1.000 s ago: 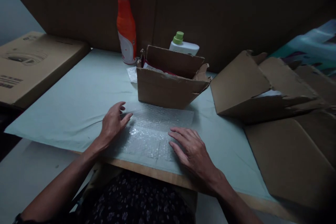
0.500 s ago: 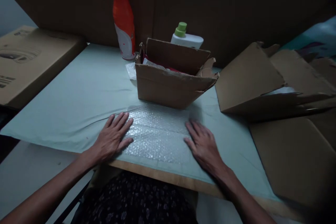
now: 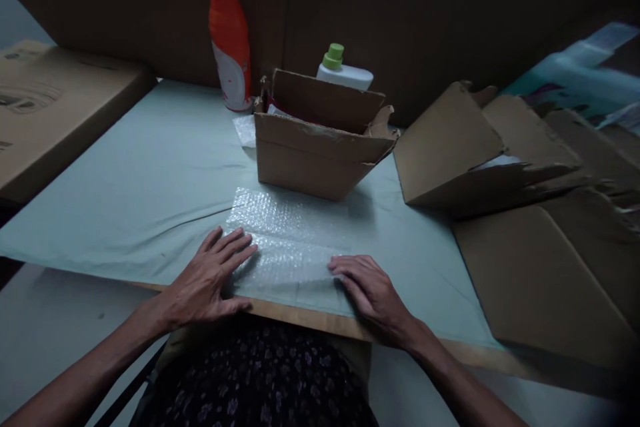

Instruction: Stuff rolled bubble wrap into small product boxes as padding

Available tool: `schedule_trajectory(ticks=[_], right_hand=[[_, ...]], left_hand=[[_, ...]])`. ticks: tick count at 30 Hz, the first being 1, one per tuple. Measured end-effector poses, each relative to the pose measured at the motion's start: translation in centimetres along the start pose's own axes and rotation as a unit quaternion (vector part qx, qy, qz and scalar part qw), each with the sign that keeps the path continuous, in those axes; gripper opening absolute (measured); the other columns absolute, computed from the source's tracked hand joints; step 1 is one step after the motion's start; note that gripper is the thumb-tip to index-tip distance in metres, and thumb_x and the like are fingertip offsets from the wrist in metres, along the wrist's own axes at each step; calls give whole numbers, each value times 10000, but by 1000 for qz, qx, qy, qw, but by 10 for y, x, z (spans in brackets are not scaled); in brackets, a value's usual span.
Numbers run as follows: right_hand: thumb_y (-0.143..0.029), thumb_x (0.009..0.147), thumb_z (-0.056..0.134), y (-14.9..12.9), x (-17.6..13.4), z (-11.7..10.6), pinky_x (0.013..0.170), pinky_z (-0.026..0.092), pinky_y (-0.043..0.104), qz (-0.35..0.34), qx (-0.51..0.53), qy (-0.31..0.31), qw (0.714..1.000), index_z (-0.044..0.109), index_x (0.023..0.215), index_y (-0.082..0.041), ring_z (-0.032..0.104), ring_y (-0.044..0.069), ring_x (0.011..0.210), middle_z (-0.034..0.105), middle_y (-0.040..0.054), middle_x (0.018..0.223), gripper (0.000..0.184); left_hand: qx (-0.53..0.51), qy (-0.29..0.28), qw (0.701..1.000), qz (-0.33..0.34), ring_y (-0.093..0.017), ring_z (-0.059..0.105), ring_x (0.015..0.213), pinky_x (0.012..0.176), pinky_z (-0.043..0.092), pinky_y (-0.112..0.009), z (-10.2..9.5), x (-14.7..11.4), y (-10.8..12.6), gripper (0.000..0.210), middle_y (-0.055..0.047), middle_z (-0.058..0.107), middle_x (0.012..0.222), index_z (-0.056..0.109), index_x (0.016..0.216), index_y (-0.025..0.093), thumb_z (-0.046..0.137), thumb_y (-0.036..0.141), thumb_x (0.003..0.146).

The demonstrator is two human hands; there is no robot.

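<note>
A clear sheet of bubble wrap (image 3: 285, 217) lies on the pale green cloth at the table's near side, with a crease running across it. My left hand (image 3: 213, 273) rests at its left edge, fingers spread and palm down, gripping nothing. At the sheet's right edge, my right hand (image 3: 367, 287) has its fingers drawn together, with the thumb close beneath them, on the plastic. Just beyond the sheet stands an open cardboard box (image 3: 310, 153) with something red and white inside.
Behind the box are an orange bottle (image 3: 230, 33) and a white bottle with a green cap (image 3: 345, 73). More open cardboard boxes (image 3: 450, 147) crowd the right side. A flat printed carton (image 3: 65, 107) lies at left. Wooden table edge (image 3: 310, 320) runs in front.
My right hand has moved left and nearer the table edge, its fingers closing at the sheet's edge. My left hand has shifted slightly nearer me, its thumb now by the table edge.
</note>
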State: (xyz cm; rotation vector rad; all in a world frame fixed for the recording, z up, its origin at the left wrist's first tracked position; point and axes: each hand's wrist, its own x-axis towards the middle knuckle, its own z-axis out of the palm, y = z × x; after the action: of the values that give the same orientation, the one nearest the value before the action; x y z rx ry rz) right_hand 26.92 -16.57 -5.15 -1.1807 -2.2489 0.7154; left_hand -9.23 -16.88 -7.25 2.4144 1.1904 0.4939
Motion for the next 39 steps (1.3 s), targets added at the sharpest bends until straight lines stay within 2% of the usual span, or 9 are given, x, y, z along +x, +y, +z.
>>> schedule_trajectory(ticks=[4, 9, 11, 16, 24, 30, 32, 35, 39], right_hand=[[-432, 1006, 520, -15, 2, -18, 817, 553, 341, 192, 180, 18, 965, 682, 991, -231, 691, 214, 890, 743, 66, 957, 259], [-614, 842, 676, -10, 4, -24, 903, 533, 368, 219, 314, 5, 924, 485, 1419, -230, 669, 264, 1091, 712, 105, 1162, 719], [-563, 802, 733, -6, 3, -17, 924, 528, 385, 218, 285, -8, 933, 420, 1484, -217, 671, 265, 1091, 708, 103, 1156, 827], [-402, 924, 601, 2, 0, 4, 855, 532, 387, 240, 66, 61, 967, 570, 1352, -196, 674, 217, 850, 716, 50, 913, 476], [-479, 930, 607, 26, -6, 5, 912, 503, 498, 119, -209, 81, 967, 619, 1270, -175, 631, 343, 1147, 680, 164, 1282, 456], [-307, 925, 587, 12, 4, 14, 847, 523, 431, 83, -131, 76, 985, 625, 834, -204, 673, 287, 1029, 727, 118, 1152, 142], [-291, 921, 591, -2, 3, 11, 746, 539, 351, 113, -58, 76, 989, 637, 928, -211, 689, 221, 840, 742, 69, 963, 92], [-297, 925, 605, -26, -8, 5, 653, 547, 281, 160, 45, 32, 986, 570, 1335, -206, 658, 164, 659, 728, 18, 836, 422], [-276, 918, 613, -55, -27, 13, 913, 563, 355, 156, 144, -71, 975, 484, 1514, -252, 714, 213, 1013, 726, 102, 1244, 610]], left_hand=[[-75, 98, 991, -59, -268, 715, 1095, 1069, 497, -474, -8, -7, 4, 286, -58, 785, 1118, 722, 1147, 260, 576, 328, 911], [-154, 119, 954, -227, -211, 734, 774, 705, 570, -297, -17, 9, 11, 240, -32, 793, 878, 742, 924, 227, 580, 398, 873], [-157, 107, 951, -244, -199, 719, 748, 676, 548, -284, -15, 17, 10, 294, -28, 788, 888, 734, 1006, 216, 569, 409, 859], [-63, 32, 959, -273, -184, 650, 646, 634, 487, -284, -5, 26, 3, 422, -1, 727, 761, 640, 1253, 208, 545, 385, 882], [163, 81, 952, -247, -268, 645, 877, 766, 494, -364, -8, 15, -1, 384, -82, 672, 967, 622, 1182, 183, 618, 438, 895], [90, 70, 970, -216, -228, 617, 812, 717, 460, -330, -5, 16, 2, 99, -42, 632, 828, 584, 786, 211, 558, 267, 863], [68, 94, 973, -202, -210, 619, 765, 703, 453, -323, -12, 24, 1, 77, -28, 651, 801, 587, 809, 211, 530, 228, 858], [80, 122, 975, -166, -209, 639, 770, 748, 462, -337, -26, 48, -3, 87, -32, 701, 828, 620, 888, 206, 535, 213, 872], [132, 57, 985, -92, -228, 667, 857, 844, 475, -381, -25, 106, -2, 223, -57, 738, 897, 651, 1060, 189, 568, 150, 856]])
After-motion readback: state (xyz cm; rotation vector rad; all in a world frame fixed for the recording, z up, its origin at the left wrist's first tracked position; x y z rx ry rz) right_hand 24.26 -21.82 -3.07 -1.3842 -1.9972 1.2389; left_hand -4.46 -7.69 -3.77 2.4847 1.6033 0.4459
